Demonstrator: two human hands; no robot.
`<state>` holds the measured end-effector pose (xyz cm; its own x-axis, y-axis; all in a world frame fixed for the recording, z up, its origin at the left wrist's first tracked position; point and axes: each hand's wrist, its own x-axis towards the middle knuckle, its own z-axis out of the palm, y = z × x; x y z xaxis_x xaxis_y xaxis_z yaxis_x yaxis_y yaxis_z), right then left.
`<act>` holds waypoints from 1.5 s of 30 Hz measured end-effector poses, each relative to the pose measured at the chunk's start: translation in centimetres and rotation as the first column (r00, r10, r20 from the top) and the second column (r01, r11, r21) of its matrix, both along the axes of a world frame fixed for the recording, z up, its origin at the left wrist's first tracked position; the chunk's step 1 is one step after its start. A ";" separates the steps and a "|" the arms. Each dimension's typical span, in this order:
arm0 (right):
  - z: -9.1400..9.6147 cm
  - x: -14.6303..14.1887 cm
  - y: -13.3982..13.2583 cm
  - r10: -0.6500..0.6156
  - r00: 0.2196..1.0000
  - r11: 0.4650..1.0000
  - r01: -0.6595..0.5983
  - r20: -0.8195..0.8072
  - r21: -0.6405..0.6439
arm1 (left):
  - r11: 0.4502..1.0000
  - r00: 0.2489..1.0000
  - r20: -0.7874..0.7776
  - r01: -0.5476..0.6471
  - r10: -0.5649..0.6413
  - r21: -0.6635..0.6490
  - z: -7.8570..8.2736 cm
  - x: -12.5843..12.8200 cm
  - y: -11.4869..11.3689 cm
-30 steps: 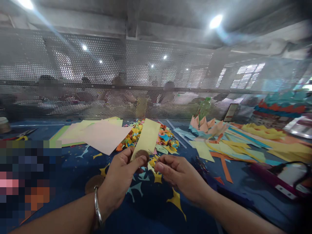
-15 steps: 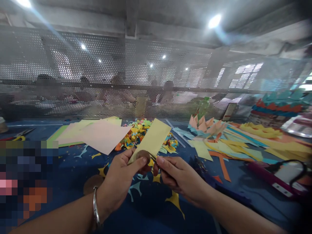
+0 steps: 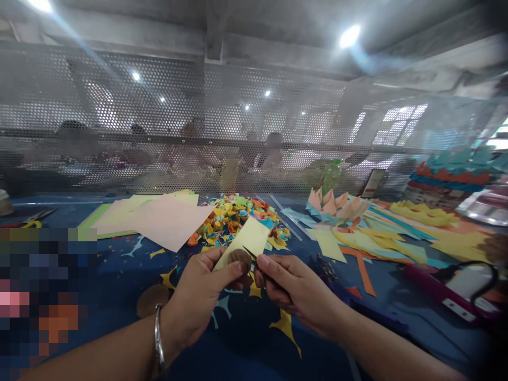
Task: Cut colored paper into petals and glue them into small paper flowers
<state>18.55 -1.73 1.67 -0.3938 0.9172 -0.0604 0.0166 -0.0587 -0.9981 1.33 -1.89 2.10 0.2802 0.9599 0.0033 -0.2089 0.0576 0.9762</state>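
My left hand [image 3: 204, 293], with a silver bracelet at its wrist, pinches a pale yellow paper strip [image 3: 254, 235]. Under its thumb a small round brown disc [image 3: 240, 259] lies against the paper. My right hand [image 3: 291, 283] is closed around scissors [image 3: 250, 252]; their thin dark blades show at the strip's right edge beside the disc, and the handles are hidden in the fingers. Below the hands, yellow paper offcuts [image 3: 288, 330] and light blue offcuts [image 3: 224, 307] lie on the dark blue table. A larger brown disc [image 3: 153, 300] rests beside my left wrist.
Behind the hands is a heap of colourful paper scraps [image 3: 228, 211]. Stacked paper sheets [image 3: 170, 217] lie left, near other scissors [image 3: 35, 218]. Folded paper pieces [image 3: 337, 203], paper strips and a purple object [image 3: 444, 291] are at right. A perforated metal screen [image 3: 166, 116] stands behind.
The yellow strip has tipped lower, and its top end now sits nearer my hands, showing more of the scrap heap. The scissor blades now show apart, over the paper's edge.
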 end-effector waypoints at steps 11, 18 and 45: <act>0.0 0.0 0.0 0.009 1.000 1.000 -0.009 -0.005 -0.007 | 0.983 0.982 -0.121 -0.126 0.142 0.130 0.2 -0.1 0.2; -0.3 0.0 0.0 -0.010 1.000 0.999 0.009 0.027 0.032 | 0.993 0.994 -0.090 -0.054 0.063 0.106 0.3 0.2 0.0; -0.2 0.5 0.3 -0.037 0.988 0.987 0.013 0.151 0.160 | 0.998 0.996 -0.068 -0.053 0.054 0.026 0.0 0.1 0.1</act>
